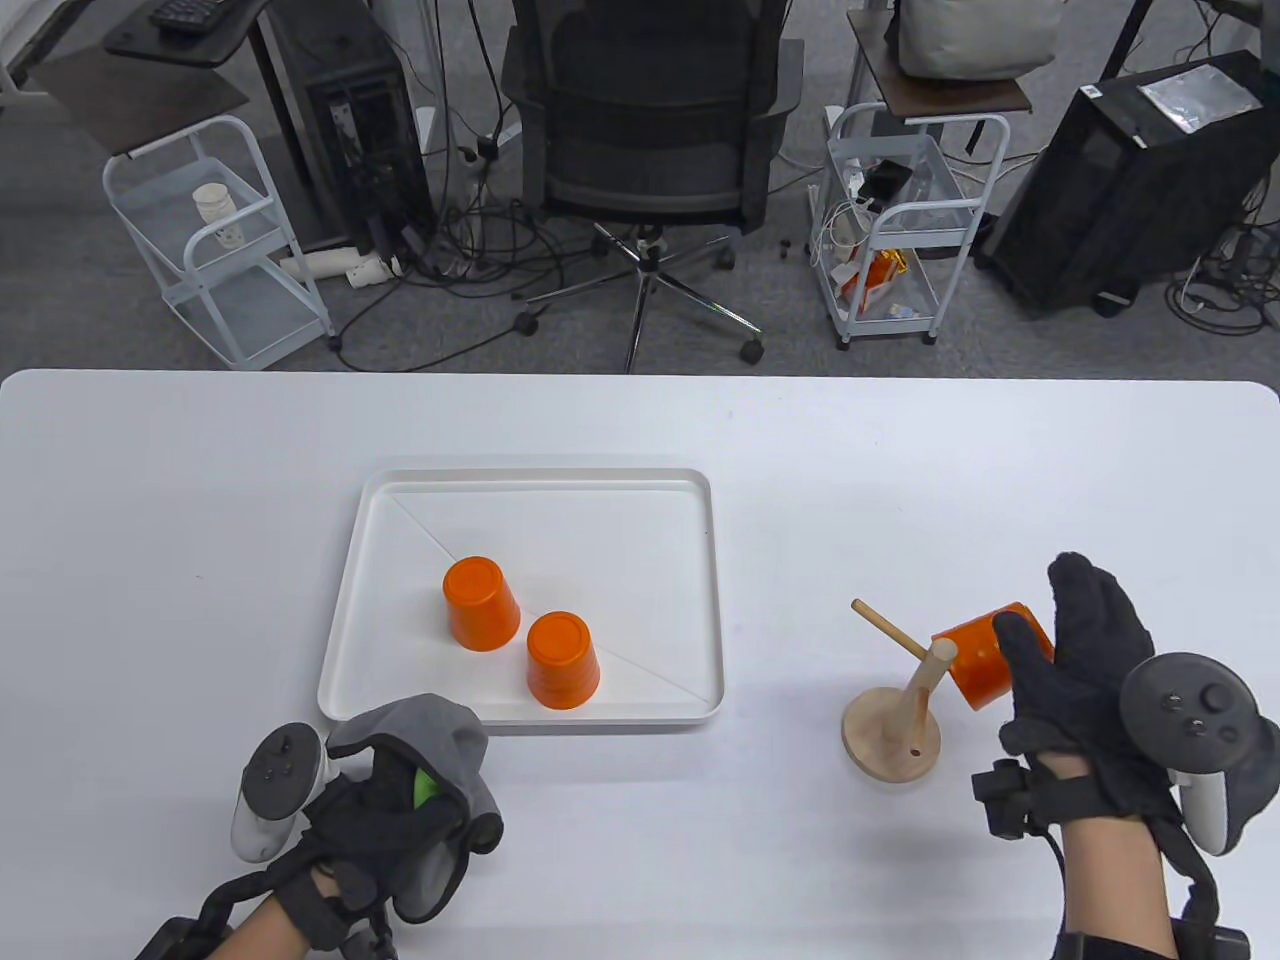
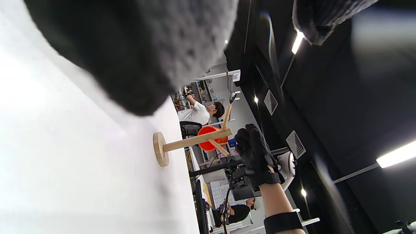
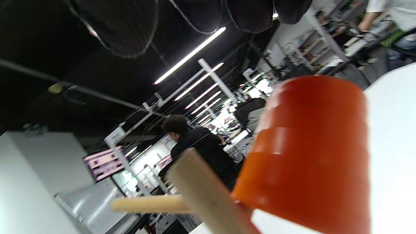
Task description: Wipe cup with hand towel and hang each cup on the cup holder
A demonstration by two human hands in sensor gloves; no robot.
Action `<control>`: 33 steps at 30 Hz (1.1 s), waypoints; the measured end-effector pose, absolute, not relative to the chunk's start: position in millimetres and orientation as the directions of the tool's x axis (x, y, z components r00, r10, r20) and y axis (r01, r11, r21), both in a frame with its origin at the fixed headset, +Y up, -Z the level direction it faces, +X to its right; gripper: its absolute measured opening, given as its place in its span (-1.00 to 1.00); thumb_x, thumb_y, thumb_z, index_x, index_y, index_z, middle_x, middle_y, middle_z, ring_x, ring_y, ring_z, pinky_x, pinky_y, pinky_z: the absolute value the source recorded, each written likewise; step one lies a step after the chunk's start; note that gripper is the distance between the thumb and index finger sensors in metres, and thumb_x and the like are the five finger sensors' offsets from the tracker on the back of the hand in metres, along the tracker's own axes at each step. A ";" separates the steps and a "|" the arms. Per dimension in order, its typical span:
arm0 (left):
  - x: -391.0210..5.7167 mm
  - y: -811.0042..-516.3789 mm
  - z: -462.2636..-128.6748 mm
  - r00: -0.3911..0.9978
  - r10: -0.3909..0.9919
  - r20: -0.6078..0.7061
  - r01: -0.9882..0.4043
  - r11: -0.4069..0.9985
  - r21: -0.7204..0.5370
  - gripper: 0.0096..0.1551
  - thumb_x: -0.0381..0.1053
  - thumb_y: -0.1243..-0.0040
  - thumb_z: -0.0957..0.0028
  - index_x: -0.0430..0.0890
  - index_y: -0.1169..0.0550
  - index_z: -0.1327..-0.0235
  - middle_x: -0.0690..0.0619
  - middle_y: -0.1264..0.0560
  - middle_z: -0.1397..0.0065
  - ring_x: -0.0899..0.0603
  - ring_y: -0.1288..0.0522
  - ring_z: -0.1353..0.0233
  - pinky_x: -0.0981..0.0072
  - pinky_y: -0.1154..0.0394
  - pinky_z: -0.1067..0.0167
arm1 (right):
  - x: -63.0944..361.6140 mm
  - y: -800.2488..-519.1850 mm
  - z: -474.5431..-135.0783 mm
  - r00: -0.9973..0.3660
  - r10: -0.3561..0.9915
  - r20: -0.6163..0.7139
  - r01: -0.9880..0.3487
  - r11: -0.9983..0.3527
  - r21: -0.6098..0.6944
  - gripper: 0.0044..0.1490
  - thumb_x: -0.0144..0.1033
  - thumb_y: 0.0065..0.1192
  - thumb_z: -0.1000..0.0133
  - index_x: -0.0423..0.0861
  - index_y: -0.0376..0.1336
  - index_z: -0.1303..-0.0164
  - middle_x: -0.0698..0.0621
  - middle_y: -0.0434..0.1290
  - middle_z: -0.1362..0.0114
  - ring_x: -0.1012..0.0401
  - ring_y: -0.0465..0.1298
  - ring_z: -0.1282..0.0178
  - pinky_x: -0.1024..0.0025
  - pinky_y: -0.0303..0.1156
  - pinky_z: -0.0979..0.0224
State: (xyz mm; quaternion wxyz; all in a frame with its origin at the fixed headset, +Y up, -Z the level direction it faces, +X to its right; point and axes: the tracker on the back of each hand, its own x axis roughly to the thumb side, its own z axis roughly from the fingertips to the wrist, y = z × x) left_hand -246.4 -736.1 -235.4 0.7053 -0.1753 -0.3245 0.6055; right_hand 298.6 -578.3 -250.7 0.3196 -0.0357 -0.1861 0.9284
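Left hand (image 1: pixel 400 810), nearest: grip clamped round a bunched grey hand towel (image 1: pixel 430 740), just before the tray (image 1: pixel 345 620).
Tray, white, on tabletop (image 1: pixel 200 480): holds two orange cups (image 1: pixel 481 604) (image 1: pixel 562 660), mouth down, axes upright.
Right of tray: wooden cup holder (image 1: pixel 893 725); third orange cup (image 1: pixel 985 655) hung on a peg, long axis tilted, base pointing up and away from the tray.
Right hand (image 1: pixel 1085 660): fingers straight, grip apart, beside that cup; contact cannot be told.
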 end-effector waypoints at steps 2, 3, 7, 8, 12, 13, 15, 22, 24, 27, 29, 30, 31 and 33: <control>-246.4 -736.2 -235.4 0.057 0.967 0.247 -0.740 0.207 -0.640 0.07 0.48 -0.04 -0.02 0.27 0.36 -0.36 -0.03 0.20 -0.63 -0.11 -0.55 -0.22 -0.20 -0.44 -0.29 | 283.1 -570.0 -247.5 -0.839 0.538 0.085 -0.531 -0.772 -0.349 -0.02 0.05 0.18 -0.13 -0.16 -0.06 -0.64 -0.35 0.00 -0.74 -0.43 -0.04 -0.65 -0.39 -0.17 -0.59; -246.4 -736.2 -235.4 0.057 0.967 0.248 -0.739 0.208 -0.640 0.07 0.48 -0.04 -0.02 0.27 0.36 -0.36 -0.03 0.20 -0.63 -0.11 -0.55 -0.22 -0.20 -0.44 -0.29 | 269.9 -564.7 -246.0 -0.866 0.485 0.119 -0.495 -0.800 -0.340 -0.02 0.05 0.18 -0.12 -0.15 -0.05 -0.64 -0.34 -0.01 -0.74 -0.42 -0.05 -0.66 -0.38 -0.18 -0.59; -247.0 -736.1 -235.4 0.056 0.966 0.253 -0.740 0.210 -0.638 0.07 0.48 -0.04 -0.02 0.28 0.36 -0.36 -0.03 0.20 -0.63 -0.11 -0.55 -0.22 -0.20 -0.44 -0.30 | 225.5 -554.2 -245.4 -0.902 0.371 0.220 -0.424 -0.857 -0.295 -0.01 0.08 0.17 -0.12 -0.14 -0.06 -0.65 -0.32 -0.01 -0.76 -0.40 -0.05 -0.67 -0.35 -0.18 -0.60; -247.1 -736.2 -235.5 0.056 0.966 0.253 -0.741 0.210 -0.638 0.07 0.48 -0.04 -0.02 0.28 0.36 -0.36 -0.03 0.20 -0.63 -0.11 -0.55 -0.22 -0.20 -0.44 -0.30 | 214.7 -553.2 -246.1 -0.904 0.352 0.242 -0.412 -0.867 -0.279 -0.01 0.09 0.17 -0.12 -0.13 -0.06 -0.65 -0.32 -0.02 -0.76 -0.39 -0.05 -0.67 -0.34 -0.18 -0.60; -247.2 -736.2 -235.5 0.054 0.965 0.256 -0.741 0.210 -0.638 0.06 0.48 -0.04 -0.02 0.28 0.36 -0.36 -0.03 0.20 -0.63 -0.12 -0.54 -0.23 -0.21 -0.43 -0.30 | 172.1 -553.7 -252.1 -0.904 0.272 0.331 -0.356 -0.906 -0.228 0.01 0.10 0.16 -0.12 -0.11 -0.09 -0.66 -0.31 -0.03 -0.76 -0.39 -0.04 -0.67 -0.34 -0.16 -0.60; -247.0 -736.4 -235.4 0.054 0.965 0.256 -0.739 0.211 -0.640 0.07 0.48 -0.04 -0.02 0.28 0.36 -0.36 -0.03 0.20 -0.63 -0.12 -0.54 -0.23 -0.21 -0.43 -0.30 | 161.5 -555.0 -253.8 -0.904 0.246 0.349 -0.333 -0.917 -0.217 0.01 0.10 0.15 -0.12 -0.11 -0.10 -0.66 -0.31 -0.03 -0.76 -0.39 -0.03 -0.67 -0.34 -0.15 -0.60; -246.7 -736.9 -235.4 0.055 0.965 0.256 -0.735 0.213 -0.644 0.06 0.48 -0.04 -0.02 0.28 0.35 -0.36 -0.03 0.20 -0.63 -0.12 -0.54 -0.24 -0.22 -0.43 -0.30 | 137.4 -559.4 -258.0 -0.903 0.177 0.390 -0.268 -0.945 -0.190 0.02 0.12 0.15 -0.12 -0.10 -0.12 -0.66 -0.31 -0.04 -0.76 -0.39 -0.02 -0.67 -0.34 -0.15 -0.60; -246.9 -736.9 -235.6 0.051 0.965 0.258 -0.734 0.211 -0.645 0.06 0.48 -0.04 -0.02 0.28 0.35 -0.36 -0.03 0.20 -0.63 -0.13 -0.54 -0.24 -0.22 -0.42 -0.31 | 67.7 -582.0 -275.8 -0.854 0.090 0.513 -0.162 -0.982 -0.097 0.04 0.14 0.14 -0.12 -0.08 -0.16 -0.67 -0.29 -0.08 -0.77 -0.39 -0.02 -0.67 -0.34 -0.15 -0.61; -246.9 -737.0 -235.8 0.052 0.965 0.259 -0.732 0.213 -0.647 0.06 0.48 -0.04 -0.02 0.28 0.35 -0.36 -0.03 0.20 -0.63 -0.13 -0.53 -0.25 -0.22 -0.42 -0.31 | 47.8 -590.7 -283.2 -0.840 0.070 0.538 -0.132 -0.988 -0.079 0.04 0.14 0.13 -0.12 -0.08 -0.16 -0.67 -0.29 -0.10 -0.78 -0.39 -0.03 -0.67 -0.35 -0.16 -0.61; -246.5 -737.4 -235.7 0.052 0.965 0.257 -0.729 0.213 -0.651 0.06 0.47 -0.04 -0.02 0.28 0.35 -0.36 -0.03 0.20 -0.63 -0.13 -0.53 -0.25 -0.23 -0.42 -0.31 | 24.3 -602.4 -292.8 -0.818 0.058 0.572 -0.109 -0.993 -0.054 0.04 0.15 0.13 -0.12 -0.08 -0.15 -0.66 -0.28 -0.11 -0.78 -0.38 -0.04 -0.68 -0.35 -0.16 -0.61; -246.4 -737.4 -235.6 0.051 0.965 0.259 -0.728 0.213 -0.652 0.06 0.47 -0.04 -0.02 0.28 0.35 -0.36 -0.02 0.20 -0.63 -0.13 -0.53 -0.25 -0.23 -0.42 -0.31 | 9.0 -611.2 -299.8 -0.806 0.058 0.589 -0.091 -0.996 -0.026 0.04 0.15 0.13 -0.11 -0.08 -0.15 -0.66 -0.28 -0.12 -0.78 -0.38 -0.04 -0.68 -0.35 -0.17 -0.61; -246.4 -737.3 -235.7 0.051 0.965 0.259 -0.728 0.213 -0.652 0.06 0.47 -0.04 -0.02 0.28 0.35 -0.36 -0.02 0.20 -0.63 -0.13 -0.53 -0.25 -0.23 -0.42 -0.31 | 3.4 -614.7 -302.9 -0.802 0.058 0.595 -0.083 -0.996 -0.015 0.04 0.16 0.13 -0.12 -0.08 -0.16 -0.66 -0.28 -0.13 -0.78 -0.39 -0.04 -0.68 -0.35 -0.17 -0.61; -246.5 -737.2 -235.8 0.049 0.964 0.260 -0.728 0.213 -0.652 0.06 0.47 -0.04 -0.02 0.28 0.35 -0.36 -0.02 0.20 -0.63 -0.13 -0.53 -0.25 -0.22 -0.42 -0.31 | -3.9 -619.5 -306.9 -0.797 0.057 0.601 -0.073 -0.997 -0.001 0.05 0.16 0.13 -0.11 -0.08 -0.16 -0.66 -0.28 -0.13 -0.78 -0.38 -0.04 -0.67 -0.35 -0.17 -0.61; -246.5 -737.2 -235.9 0.048 0.964 0.261 -0.727 0.213 -0.652 0.06 0.47 -0.04 -0.02 0.28 0.35 -0.36 -0.02 0.20 -0.63 -0.13 -0.53 -0.25 -0.23 -0.42 -0.31 | -14.6 -627.3 -313.5 -0.791 0.055 0.609 -0.051 -0.998 0.024 0.05 0.16 0.13 -0.11 -0.06 -0.17 -0.66 -0.27 -0.14 -0.78 -0.38 -0.04 -0.67 -0.36 -0.17 -0.61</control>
